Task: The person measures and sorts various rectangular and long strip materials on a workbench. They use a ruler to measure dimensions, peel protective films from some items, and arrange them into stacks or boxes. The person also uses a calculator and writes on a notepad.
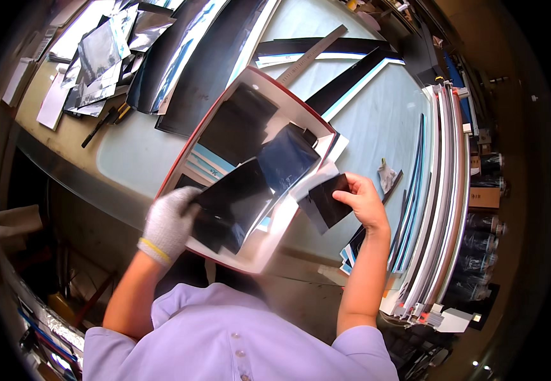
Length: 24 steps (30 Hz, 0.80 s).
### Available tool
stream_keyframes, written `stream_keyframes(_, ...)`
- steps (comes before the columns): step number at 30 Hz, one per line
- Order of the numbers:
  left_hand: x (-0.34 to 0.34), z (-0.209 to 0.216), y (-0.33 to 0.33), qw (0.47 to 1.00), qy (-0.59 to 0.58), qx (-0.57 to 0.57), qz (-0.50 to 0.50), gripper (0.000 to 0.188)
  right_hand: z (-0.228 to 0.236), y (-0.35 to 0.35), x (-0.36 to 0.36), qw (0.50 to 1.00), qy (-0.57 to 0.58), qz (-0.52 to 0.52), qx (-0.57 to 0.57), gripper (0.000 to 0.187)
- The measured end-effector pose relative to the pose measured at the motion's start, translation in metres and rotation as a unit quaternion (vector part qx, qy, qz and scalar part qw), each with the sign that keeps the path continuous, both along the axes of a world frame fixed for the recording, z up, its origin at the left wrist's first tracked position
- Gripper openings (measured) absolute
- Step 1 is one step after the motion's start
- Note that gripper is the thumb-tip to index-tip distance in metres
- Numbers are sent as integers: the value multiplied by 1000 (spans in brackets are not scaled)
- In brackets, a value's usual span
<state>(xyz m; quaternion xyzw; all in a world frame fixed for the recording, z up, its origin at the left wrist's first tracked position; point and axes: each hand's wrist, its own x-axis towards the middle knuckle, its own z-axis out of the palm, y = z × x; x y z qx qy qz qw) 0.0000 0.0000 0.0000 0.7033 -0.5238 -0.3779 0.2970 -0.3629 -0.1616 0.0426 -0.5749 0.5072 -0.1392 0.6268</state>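
Just outside the right wall of the shallow, red-rimmed cardboard box with a white inside [280,236], my bare right hand [363,202] held a small black sheet with straight edges [330,202]. My thumb and fingers were pinched together on its right-hand edge, and the sheet hung tilted near the box's wall.

At the box's left rim was my left hand [171,217], in a white knitted glove with a yellow band at the cuff. Its fingers were curled beside a large, glossy black sheet [234,198] inside the box; I could not tell whether they gripped the sheet, the rim or both.

Also inside the box, a curved, shiny dark-blue sheet [287,152] lay next to the glossy black one, and a flat dark sheet [240,120] covered much of the far end.

Beyond the box, a long, narrow grey-brown ruler [313,54] crossed a black strip on the pale blue-green tabletop [377,133]. Left of the box were a loose heap of silvery and black offcuts [101,57] and, nearer to it, a yellow-and-black handled tool [107,124]. Well to the right of the box ran a thick stack of long sheets [448,197].
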Motion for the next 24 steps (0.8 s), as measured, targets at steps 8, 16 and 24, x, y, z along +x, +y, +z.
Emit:
stream_keyframes(8,21,68,-85,924,-299,-14,-236,14,-1,24,99,870,115,130,-462,63)
stream_keyframes(16,4,65,-102,939,-153,-303,61,37,-93,21,140,978,27,-141,-149,35)
stream_keyframes(24,20,-9,-44,967,-189,-159,70,32,-149,-6,187,965,143,-221,-10,24)
